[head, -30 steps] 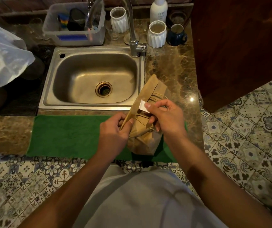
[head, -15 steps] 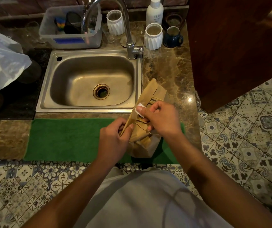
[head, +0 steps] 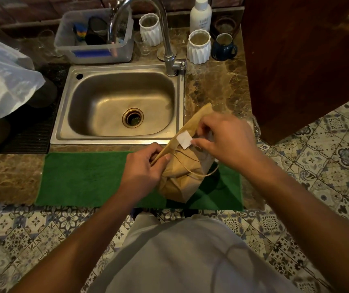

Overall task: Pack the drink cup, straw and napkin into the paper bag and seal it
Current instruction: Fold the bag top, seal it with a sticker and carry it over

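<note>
A brown paper bag (head: 182,176) with twine handles stands on the green mat (head: 84,178), its top folded flat and leaning toward the sink. My left hand (head: 146,172) pinches the near end of the folded top. My right hand (head: 224,138) rests over the fold's far side, its fingertips holding a small white sticker (head: 184,140) against the fold. The cup, straw and napkin are not visible; whatever is in the bag is hidden.
A steel sink (head: 169,134) with a tall tap (head: 169,53) lies just behind the bag. Two white ribbed cups (head: 199,47), a blue mug (head: 223,47), a white bottle (head: 200,15) and a plastic tub (head: 93,49) stand at the back. A white plastic bag (head: 2,81) sits at left, a dark wooden cabinet (head: 296,60) at right.
My right hand has shifted along the fold, bringing the white sticker flatter onto the bag's folded top. My left hand keeps its pinch on the fold.
</note>
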`<action>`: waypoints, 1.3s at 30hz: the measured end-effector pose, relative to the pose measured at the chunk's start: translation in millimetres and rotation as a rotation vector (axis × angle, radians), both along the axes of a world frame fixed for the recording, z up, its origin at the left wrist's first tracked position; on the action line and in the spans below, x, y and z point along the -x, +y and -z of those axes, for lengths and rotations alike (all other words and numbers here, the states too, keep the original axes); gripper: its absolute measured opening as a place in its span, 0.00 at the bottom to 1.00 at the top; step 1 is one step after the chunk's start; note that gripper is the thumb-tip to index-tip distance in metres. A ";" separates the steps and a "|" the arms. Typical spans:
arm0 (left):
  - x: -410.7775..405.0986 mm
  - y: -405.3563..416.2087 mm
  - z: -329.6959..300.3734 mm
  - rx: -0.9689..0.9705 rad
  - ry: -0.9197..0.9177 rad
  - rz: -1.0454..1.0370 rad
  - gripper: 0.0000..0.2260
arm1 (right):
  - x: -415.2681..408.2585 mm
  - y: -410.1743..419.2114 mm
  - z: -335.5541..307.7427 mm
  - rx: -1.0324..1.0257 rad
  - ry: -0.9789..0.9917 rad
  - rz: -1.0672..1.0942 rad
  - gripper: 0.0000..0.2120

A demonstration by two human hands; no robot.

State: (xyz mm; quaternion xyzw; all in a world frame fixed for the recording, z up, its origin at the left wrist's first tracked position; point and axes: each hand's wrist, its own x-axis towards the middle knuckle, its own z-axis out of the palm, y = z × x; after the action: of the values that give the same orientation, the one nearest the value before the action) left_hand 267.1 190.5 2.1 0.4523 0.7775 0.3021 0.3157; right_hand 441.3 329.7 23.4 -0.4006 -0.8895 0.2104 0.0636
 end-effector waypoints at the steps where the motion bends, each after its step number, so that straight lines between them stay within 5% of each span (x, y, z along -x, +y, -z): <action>1: 2.3 0.9 -1.1 0.013 -0.006 0.018 0.04 | 0.5 6.1 -5.0 -0.051 0.008 -0.055 0.15; 4: 7.4 3.6 -4.1 0.042 0.002 0.078 0.05 | 10.7 29.1 -11.0 -0.107 -0.073 -0.255 0.29; 9: 19.9 8.6 -3.9 0.030 0.049 0.164 0.06 | 29.2 49.5 4.0 -0.050 -0.172 -0.454 0.18; 14: 33.9 16.7 -3.7 0.025 0.036 0.240 0.02 | 34.6 55.7 6.9 0.014 -0.086 -0.449 0.14; 19: 32.6 45.8 -14.3 0.032 0.119 0.394 0.11 | 33.5 54.7 6.3 0.062 -0.054 -0.437 0.14; 22: 25.4 64.0 -11.2 0.023 0.259 0.530 0.07 | 33.9 52.4 7.7 0.060 -0.077 -0.437 0.14; 31: 23.4 71.5 -5.6 -0.038 0.309 0.583 0.09 | 28.8 48.9 7.6 0.015 -0.226 -0.463 0.21; 39: 29.2 63.1 -5.3 -0.039 0.244 0.568 0.10 | 25.4 46.2 3.3 0.162 0.022 -0.497 0.18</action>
State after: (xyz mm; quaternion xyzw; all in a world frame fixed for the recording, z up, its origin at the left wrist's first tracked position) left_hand 238.0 253.6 7.4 0.6906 0.6460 0.1602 0.2830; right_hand 415.9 375.9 20.0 -0.1713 -0.9401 0.2945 -0.0124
